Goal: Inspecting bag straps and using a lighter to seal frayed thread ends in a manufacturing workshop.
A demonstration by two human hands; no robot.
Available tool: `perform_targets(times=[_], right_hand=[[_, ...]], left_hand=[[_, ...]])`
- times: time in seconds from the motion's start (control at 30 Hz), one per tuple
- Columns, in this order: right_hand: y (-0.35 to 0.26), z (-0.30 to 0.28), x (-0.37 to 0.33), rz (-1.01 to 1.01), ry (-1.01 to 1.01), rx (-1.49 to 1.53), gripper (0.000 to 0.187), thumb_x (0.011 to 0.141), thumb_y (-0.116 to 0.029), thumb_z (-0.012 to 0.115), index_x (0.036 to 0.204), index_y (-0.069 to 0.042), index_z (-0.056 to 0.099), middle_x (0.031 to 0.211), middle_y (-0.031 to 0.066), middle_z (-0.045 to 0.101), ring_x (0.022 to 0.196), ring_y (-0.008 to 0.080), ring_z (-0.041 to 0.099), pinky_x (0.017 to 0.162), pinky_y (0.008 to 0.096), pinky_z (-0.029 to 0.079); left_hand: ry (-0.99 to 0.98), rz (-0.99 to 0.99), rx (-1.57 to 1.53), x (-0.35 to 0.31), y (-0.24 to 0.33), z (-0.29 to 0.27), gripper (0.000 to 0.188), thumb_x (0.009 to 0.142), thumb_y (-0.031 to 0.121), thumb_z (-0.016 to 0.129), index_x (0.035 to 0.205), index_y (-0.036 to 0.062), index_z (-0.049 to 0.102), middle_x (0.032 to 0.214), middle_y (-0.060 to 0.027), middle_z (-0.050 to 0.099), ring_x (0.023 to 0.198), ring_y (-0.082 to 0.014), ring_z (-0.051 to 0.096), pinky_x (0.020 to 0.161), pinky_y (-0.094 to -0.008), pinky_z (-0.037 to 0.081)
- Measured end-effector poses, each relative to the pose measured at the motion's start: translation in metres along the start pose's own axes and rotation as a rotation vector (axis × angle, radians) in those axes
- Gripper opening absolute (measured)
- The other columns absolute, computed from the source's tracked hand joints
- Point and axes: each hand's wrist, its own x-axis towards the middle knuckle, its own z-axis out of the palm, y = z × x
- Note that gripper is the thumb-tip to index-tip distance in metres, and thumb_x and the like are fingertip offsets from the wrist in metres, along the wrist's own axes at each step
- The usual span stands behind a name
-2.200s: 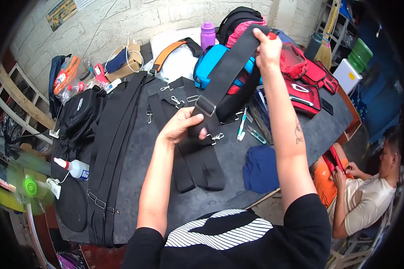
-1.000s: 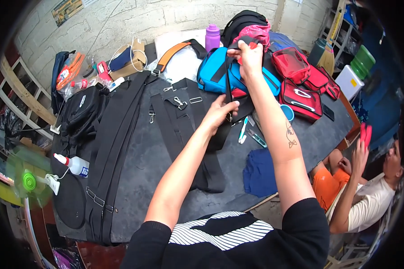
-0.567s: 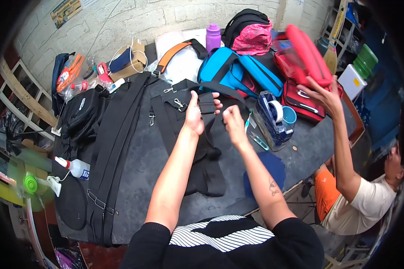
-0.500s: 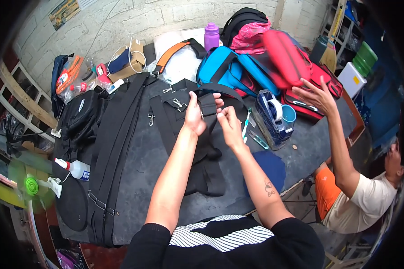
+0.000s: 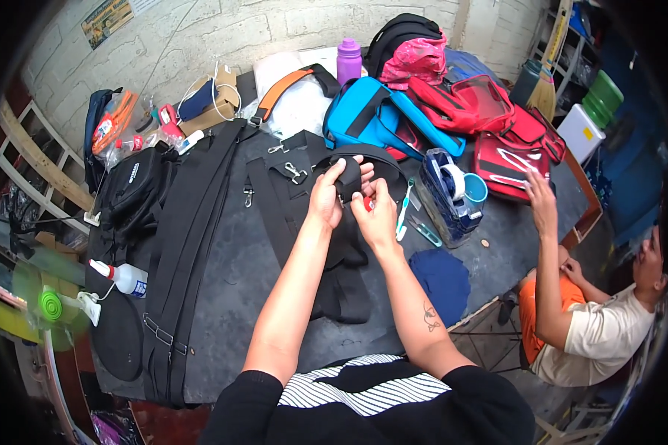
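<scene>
My left hand (image 5: pixel 326 194) is closed around a wide black webbing strap (image 5: pixel 349 176), which loops away behind my fingers. Close against it, my right hand (image 5: pixel 378 219) is closed on a small red object (image 5: pixel 369 202), mostly hidden by the fingers, so its kind does not show. More black straps lie beneath both hands, with metal snap hooks (image 5: pixel 295 173) to the left of them. A turquoise-and-white toothbrush (image 5: pixel 404 211) and a small cutter with a teal handle (image 5: pixel 427 233) rest just right of my right hand.
Long black straps (image 5: pixel 193 245) cover the table's left side near a white bottle (image 5: pixel 130 279). Blue bag (image 5: pixel 360 111), red bags (image 5: pixel 467 104) and a purple bottle (image 5: pixel 349 63) stand at the back. A tape dispenser (image 5: pixel 449 196) is at right; a seated co-worker (image 5: pixel 601 326) reaches in.
My hands have drawn the strap into a loop, and the red object now shows in my right hand. The co-worker has put the red bag down and lowered a hand.
</scene>
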Motion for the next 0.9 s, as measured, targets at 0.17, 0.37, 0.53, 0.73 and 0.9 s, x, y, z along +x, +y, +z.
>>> perform_targets(times=[0.17,0.37,0.53,0.73,0.9], right_hand=[[-0.010,0.000,-0.008,-0.051,0.019,-0.028,0.022,0.072,-0.008,0.062,0.081,-0.001,0.043,0.075,0.0110,0.049,0.062,0.0206,0.051,0.058,0.0338,0.043],[-0.027,-0.004,-0.009,-0.110,0.006,-0.129,0.022,0.071,-0.009,0.062,0.081,0.000,0.044,0.080,0.0118,0.045,0.067,0.0285,0.051,0.061,0.0368,0.043],[-0.027,-0.003,-0.007,-0.104,-0.007,-0.077,0.023,0.072,-0.010,0.064,0.081,0.000,0.046,0.079,0.0124,0.049,0.069,0.0298,0.052,0.062,0.0375,0.044],[-0.022,0.001,-0.001,-0.145,0.148,-0.078,0.023,0.075,-0.011,0.067,0.082,0.000,0.048,0.076,0.0104,0.051,0.059,0.0220,0.052,0.056,0.0333,0.043],[-0.016,0.001,0.014,-0.151,0.234,-0.056,0.022,0.078,-0.013,0.066,0.083,0.000,0.049,0.075,0.0097,0.054,0.057,0.0174,0.052,0.054,0.0309,0.043]], left_hand=[[0.066,0.015,0.001,0.003,-0.007,-0.005,0.047,0.094,0.034,0.048,0.124,-0.0020,0.048,0.117,-0.0192,0.057,0.108,-0.0277,0.057,0.088,-0.0392,0.050],[0.081,0.026,0.083,0.001,-0.006,0.000,0.048,0.094,0.037,0.047,0.122,-0.0020,0.049,0.113,-0.0184,0.059,0.103,-0.0256,0.059,0.084,-0.0356,0.052],[0.081,0.001,0.064,0.003,-0.007,0.003,0.051,0.094,0.041,0.045,0.122,-0.0010,0.050,0.103,-0.0144,0.062,0.094,-0.0192,0.061,0.076,-0.0306,0.055],[0.117,0.155,0.173,0.031,-0.008,0.002,0.054,0.092,0.044,0.047,0.130,0.0053,0.047,0.090,-0.0055,0.059,0.081,-0.0107,0.056,0.073,-0.0248,0.048],[0.104,0.200,0.112,0.051,-0.012,0.015,0.056,0.090,0.041,0.053,0.133,0.0080,0.043,0.097,-0.0075,0.061,0.088,-0.0127,0.056,0.079,-0.0242,0.046]])
